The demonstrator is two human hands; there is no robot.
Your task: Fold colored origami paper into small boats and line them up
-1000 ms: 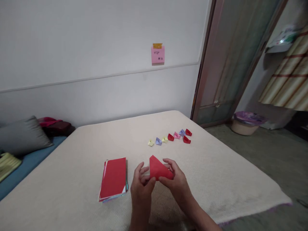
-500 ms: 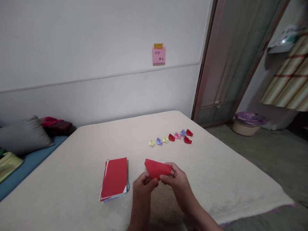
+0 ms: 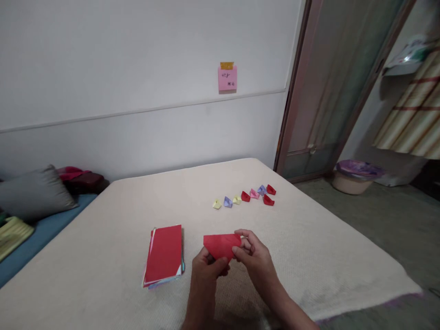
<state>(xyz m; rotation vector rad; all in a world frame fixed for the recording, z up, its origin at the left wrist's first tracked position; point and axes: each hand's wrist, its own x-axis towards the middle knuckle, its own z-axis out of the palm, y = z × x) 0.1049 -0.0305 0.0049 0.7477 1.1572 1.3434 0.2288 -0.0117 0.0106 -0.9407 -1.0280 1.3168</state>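
A folded sheet of red paper (image 3: pixel 222 245) is held up between both hands, its long straight edge on top and its lower part narrowing to a point. My left hand (image 3: pixel 208 270) pinches it at the lower left, thumb in front. At its right end my right hand (image 3: pixel 252 252) grips it between thumb and fingers. Left of my hands lies a stack of coloured paper (image 3: pixel 163 254) with a red sheet uppermost. Beyond the hands, several small folded paper boats (image 3: pixel 245 196) in yellow, purple, red and pink stand in a slanting row.
All this rests on a bed with a cream cover (image 3: pixel 113 238). A grey pillow (image 3: pixel 36 192) lies at the far left. A pink note (image 3: pixel 227 79) is taped to the wall. Right of the bed, a basin (image 3: pixel 354 178) stands on the floor near a sliding door (image 3: pixel 330 91).
The red paper has turned so that its top edge is now level, and it sits slightly further left. My right thumb has shifted up along it.
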